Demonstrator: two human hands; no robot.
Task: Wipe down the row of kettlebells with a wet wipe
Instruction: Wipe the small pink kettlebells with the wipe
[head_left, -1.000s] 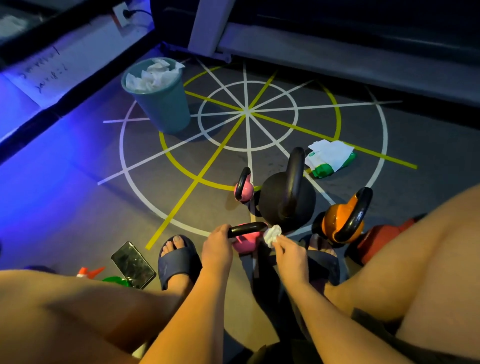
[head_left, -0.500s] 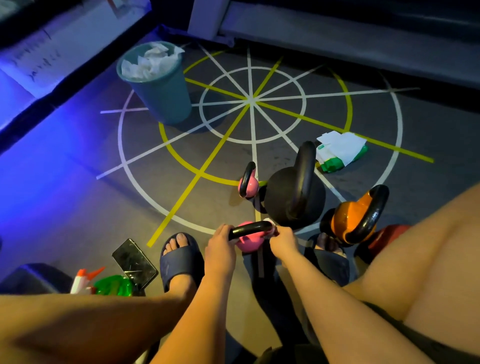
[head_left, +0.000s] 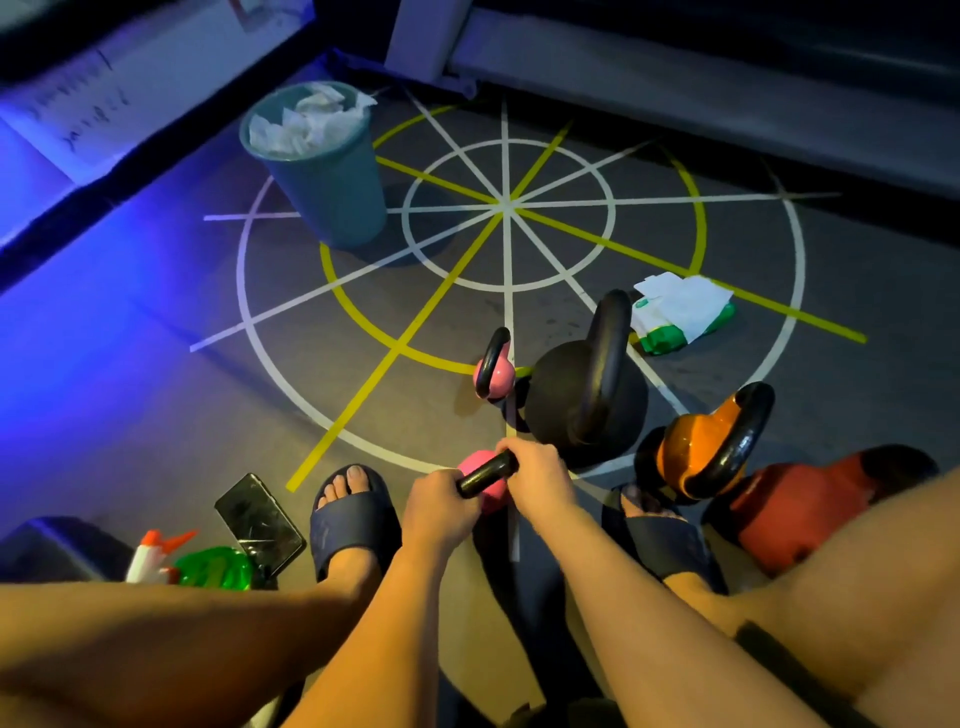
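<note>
Both left hand (head_left: 439, 506) and right hand (head_left: 540, 480) grip one tubular kettlebell handle (head_left: 485, 474).

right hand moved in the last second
Yes: the right hand has moved up onto the handle end of the near pink kettlebell, closer to the black kettlebell.

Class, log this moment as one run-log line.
left hand: grips near pink kettlebell handle | right hand: curled over handle end | wipe: hidden

Near pink kettlebell (head_left: 488, 493): black handle slanted, gripped at both ends. From it, far pink kettlebell (head_left: 497, 373) stands at 12 o'clock, big black kettlebell (head_left: 566, 400) at 1, orange kettlebell (head_left: 688, 452) at 3, red kettlebell (head_left: 800, 506) beyond, partly hidden.
</note>
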